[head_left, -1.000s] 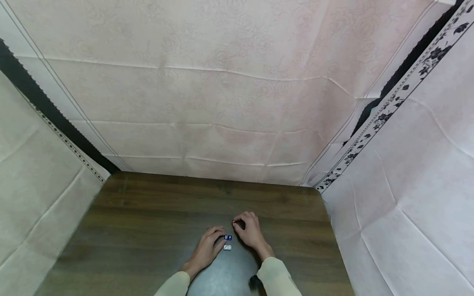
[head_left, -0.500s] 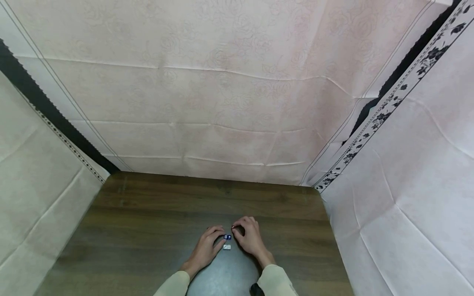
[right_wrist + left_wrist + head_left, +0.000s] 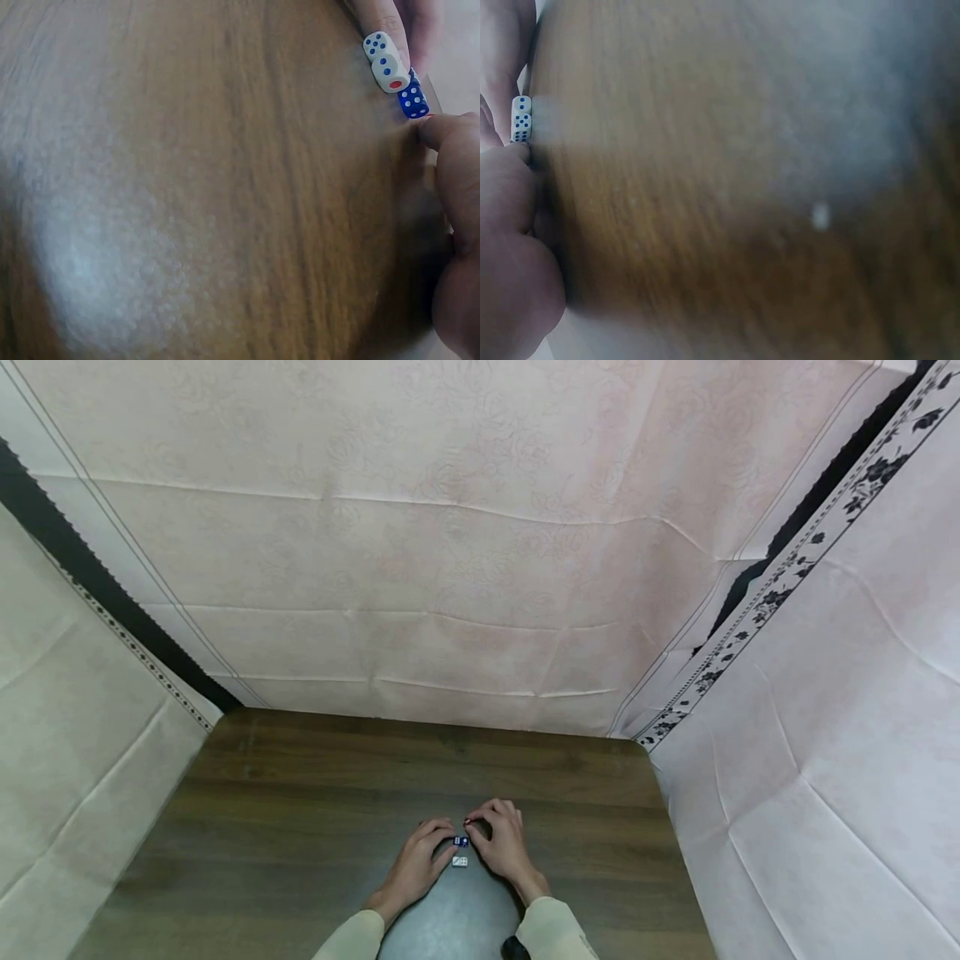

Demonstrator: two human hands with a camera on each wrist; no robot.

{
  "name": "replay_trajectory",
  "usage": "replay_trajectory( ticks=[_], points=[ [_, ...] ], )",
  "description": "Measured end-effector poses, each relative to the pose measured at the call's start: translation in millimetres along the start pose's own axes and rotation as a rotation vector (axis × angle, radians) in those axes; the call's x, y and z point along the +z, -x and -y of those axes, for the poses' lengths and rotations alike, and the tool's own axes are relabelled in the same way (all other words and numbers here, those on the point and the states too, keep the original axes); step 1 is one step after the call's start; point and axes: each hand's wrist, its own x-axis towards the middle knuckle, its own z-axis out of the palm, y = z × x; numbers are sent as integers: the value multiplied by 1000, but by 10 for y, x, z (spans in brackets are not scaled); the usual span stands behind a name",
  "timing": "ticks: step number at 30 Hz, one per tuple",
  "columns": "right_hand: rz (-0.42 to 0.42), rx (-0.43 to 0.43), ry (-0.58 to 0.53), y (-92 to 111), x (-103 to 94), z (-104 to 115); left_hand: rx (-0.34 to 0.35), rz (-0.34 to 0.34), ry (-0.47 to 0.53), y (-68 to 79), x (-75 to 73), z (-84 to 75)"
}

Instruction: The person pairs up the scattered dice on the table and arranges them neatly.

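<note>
Two blue dice [image 3: 461, 842] sit side by side on the wooden table, with the thumb and index finger of my left hand [image 3: 411, 864] at their left end. Just nearer to me lies a pair of white dice [image 3: 460, 862], close to the left thumb. My right hand [image 3: 506, 841] pinches a small red die [image 3: 467, 822] just beyond the blue pair, mostly covered by the fingertips. From the right wrist, the white dice [image 3: 387, 66] partly hide the blue dice [image 3: 413, 100], and a sliver of red shows at the right fingertip.
The brown wooden table [image 3: 300, 793] reaches back to a hanging pale cloth [image 3: 450, 568]. Further cloth sheets [image 3: 840, 760] close in the left and right sides. A bright glare lies on the tabletop between the forearms.
My right hand has come nearer and slightly left with the red die, toward the blue dice. The left hand and the blue and white dice stay in place.
</note>
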Motion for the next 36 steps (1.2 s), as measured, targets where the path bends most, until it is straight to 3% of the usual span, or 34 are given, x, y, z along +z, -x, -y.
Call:
replay_trajectory(
  ticks=[8, 23, 36],
  points=[
    [10, 15, -4, -2, -17, 26, 76, -56, -48, 2, 22, 9],
    [46, 45, -5, -10, -19, 31, 26, -21, -17, -6, -4, -38],
    [13, 18, 17, 6, 25, -13, 27, -13, -20, -1, -25, -53]
  ],
)
